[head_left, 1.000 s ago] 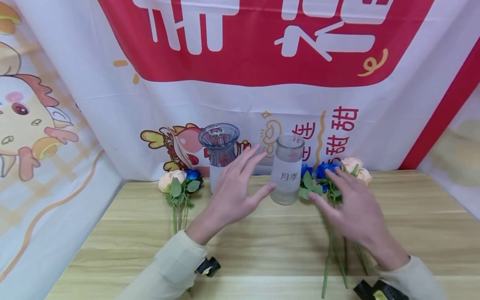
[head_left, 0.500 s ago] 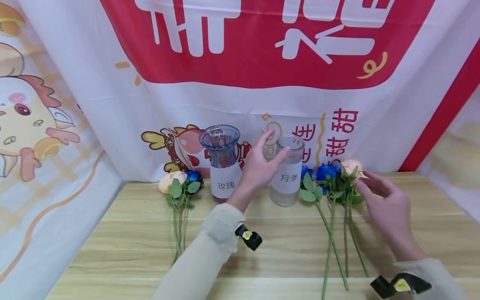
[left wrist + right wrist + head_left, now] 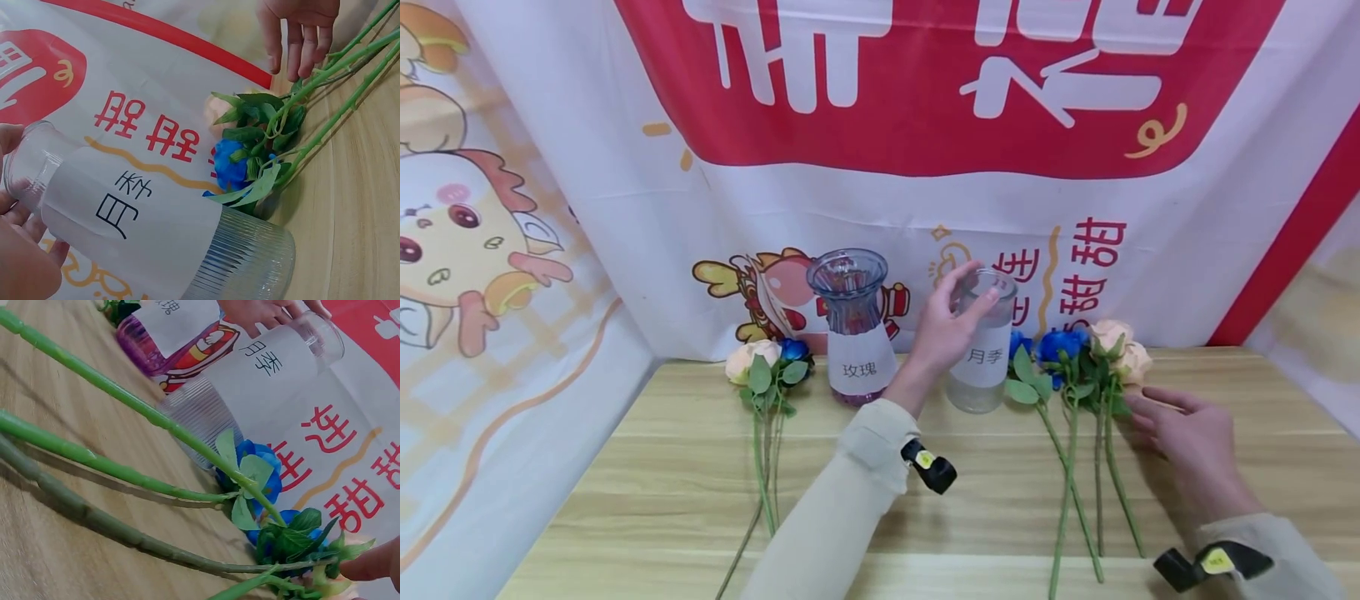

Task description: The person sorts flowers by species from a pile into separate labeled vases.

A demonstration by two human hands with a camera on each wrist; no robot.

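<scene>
My left hand (image 3: pixel 942 332) grips the clear glass vase (image 3: pixel 987 396) near its rim, thumb in front and fingers behind. This vase stands upright and bears a white label, large in the left wrist view. At the right, my right hand (image 3: pixel 1193 437) is beside the heads of several long-stemmed flowers, its fingers loosely extended. One fingertip (image 3: pixel 369 561) is close to a peach flower (image 3: pixel 1132 364); contact is hard to tell. Blue flowers (image 3: pixel 1062 343) lie between the peach ones and the vase. The green stems (image 3: pixel 1063 500) run toward the table's front.
A blue-purple flared vase (image 3: pixel 847 312) with a white label stands left of the clear one. Farther left, a peach flower (image 3: pixel 751 360) and a blue flower (image 3: pixel 793 350) lie on the wooden table (image 3: pixel 647 483). A printed cloth (image 3: pixel 880 200) hangs behind.
My left hand has moved right and taken hold of the clear vase's upper part. My right hand has moved rightward and down, from above the flowers to beside the peach ones.
</scene>
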